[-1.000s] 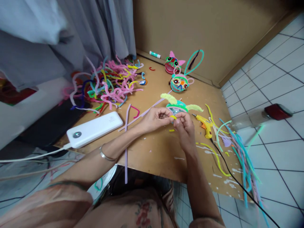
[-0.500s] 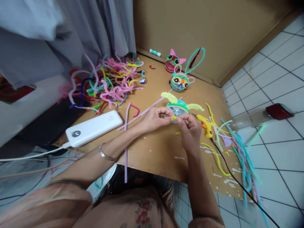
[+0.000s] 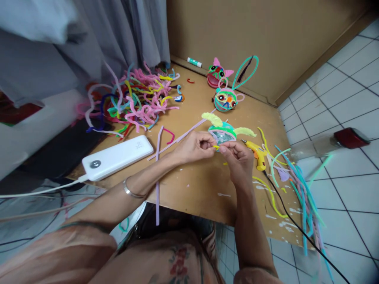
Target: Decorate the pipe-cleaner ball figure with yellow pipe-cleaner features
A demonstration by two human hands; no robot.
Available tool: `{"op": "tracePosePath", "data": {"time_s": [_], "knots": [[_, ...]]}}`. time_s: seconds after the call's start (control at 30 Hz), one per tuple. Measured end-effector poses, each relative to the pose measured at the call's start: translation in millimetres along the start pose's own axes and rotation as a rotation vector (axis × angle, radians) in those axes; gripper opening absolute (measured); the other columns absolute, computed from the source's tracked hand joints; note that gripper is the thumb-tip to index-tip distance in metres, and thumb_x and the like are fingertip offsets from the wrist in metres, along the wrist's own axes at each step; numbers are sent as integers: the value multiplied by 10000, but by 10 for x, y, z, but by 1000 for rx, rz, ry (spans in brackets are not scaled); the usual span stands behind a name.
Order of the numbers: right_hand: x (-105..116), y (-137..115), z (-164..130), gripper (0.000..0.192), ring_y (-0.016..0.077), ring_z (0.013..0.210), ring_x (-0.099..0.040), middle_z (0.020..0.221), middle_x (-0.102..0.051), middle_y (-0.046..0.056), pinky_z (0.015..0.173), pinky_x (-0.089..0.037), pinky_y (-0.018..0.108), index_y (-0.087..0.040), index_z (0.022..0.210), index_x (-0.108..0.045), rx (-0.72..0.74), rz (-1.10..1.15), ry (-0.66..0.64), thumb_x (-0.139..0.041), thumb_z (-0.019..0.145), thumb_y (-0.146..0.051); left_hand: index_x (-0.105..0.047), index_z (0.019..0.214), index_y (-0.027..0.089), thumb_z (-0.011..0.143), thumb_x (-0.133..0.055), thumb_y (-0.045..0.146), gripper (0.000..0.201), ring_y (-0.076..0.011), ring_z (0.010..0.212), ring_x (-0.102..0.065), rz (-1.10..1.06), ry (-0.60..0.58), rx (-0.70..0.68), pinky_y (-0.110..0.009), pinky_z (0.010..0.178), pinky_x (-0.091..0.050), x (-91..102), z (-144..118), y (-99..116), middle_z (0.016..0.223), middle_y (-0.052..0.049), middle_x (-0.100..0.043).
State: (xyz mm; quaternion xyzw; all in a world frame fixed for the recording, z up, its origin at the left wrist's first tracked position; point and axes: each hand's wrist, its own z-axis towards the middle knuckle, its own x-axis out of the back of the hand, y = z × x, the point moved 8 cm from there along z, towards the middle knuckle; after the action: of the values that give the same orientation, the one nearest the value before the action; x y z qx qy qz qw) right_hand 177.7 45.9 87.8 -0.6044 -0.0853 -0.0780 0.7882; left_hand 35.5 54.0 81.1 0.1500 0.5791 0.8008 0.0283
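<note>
Yellow pipe-cleaner bit (image 3: 216, 147) between both hands (image 3: 220, 152)

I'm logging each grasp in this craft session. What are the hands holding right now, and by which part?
Both hands pinch one short yellow pipe-cleaner piece: the left hand at its left end, the right hand at its right end, thumb against fingertips.

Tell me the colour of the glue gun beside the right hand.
Yellow glue gun with a black cord, seen in the head view.
</note>
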Motion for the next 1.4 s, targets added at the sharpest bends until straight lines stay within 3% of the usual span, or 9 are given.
{"op": "tracePosePath", "data": {"time_s": [0.17, 0.3, 0.6, 0.73, 0.9, 1.1, 1.4], "knots": [[-20, 58, 15, 237, 44, 457, -251, 466, -382, -90, 453, -215, 204, -173, 684, -694, -63, 11, -64, -761, 666, -400, -628, 688, 133, 711, -636, 204, 75, -67, 562, -431, -35, -31, 11, -201, 547, -349, -37, -7, -21, 622, 33, -514], [-17, 117, 17, 257, 55, 478, -334, 506, -490, -62, 465, -267, 202, -174, 661, -687, -117, 81, -43, -778, 643, -414, -629, 690, 131, 704, -680, 233, 114, -65, 551, -420, -107, 4, 45, -203, 537, -337, -29, -5, -73, 609, 33, -518], [-52, 198, 14, 263, 45, 441, -274, 463, -423, -92, 455, -244, 201, -183, 667, -658, -163, 313, 34, -768, 649, -421, -702, 811, 118, 711, -765, 483, 384, -101, 652, -542, -391, 22, 88, -245, 641, -420, -46, -7, -113, 741, -24, -649], [-78, 192, 2, 285, 46, 443, -285, 470, -426, -94, 459, -252, 202, -184, 666, -638, -158, 309, 57, -770, 640, -436, -710, 840, 117, 687, -790, 497, 417, -104, 655, -549, -431, 25, 98, -253, 657, -430, -73, -10, -107, 740, -22, -651], [-67, 173, -9, 279, 50, 454, -283, 474, -412, -93, 460, -231, 199, -184, 660, -619, -90, 217, 70, -753, 689, -428, -677, 753, 118, 731, -760, 402, 297, -93, 633, -494, -303, 68, 68, -235, 606, -375, -49, 2, -140, 701, -4, -604], [38, 96, 2, 247, 65, 491, -330, 515, -457, -76, 498, -269, 214, -186, 663, -609, 1, 141, 114, -711, 734, -399, -617, 776, 138, 846, -605, 331, 205, -97, 635, -426, -115, -15, -1, -233, 600, -331, -98, 2, -127, 689, 19, -517], [108, 116, 2, 263, 68, 510, -348, 550, -478, -67, 511, -288, 215, -185, 689, -620, -16, 106, 131, -712, 750, -423, -571, 793, 156, 891, -537, 327, 200, -107, 632, -408, -41, -65, -22, -234, 610, -337, -103, -10, -84, 690, 22, -483]]}}
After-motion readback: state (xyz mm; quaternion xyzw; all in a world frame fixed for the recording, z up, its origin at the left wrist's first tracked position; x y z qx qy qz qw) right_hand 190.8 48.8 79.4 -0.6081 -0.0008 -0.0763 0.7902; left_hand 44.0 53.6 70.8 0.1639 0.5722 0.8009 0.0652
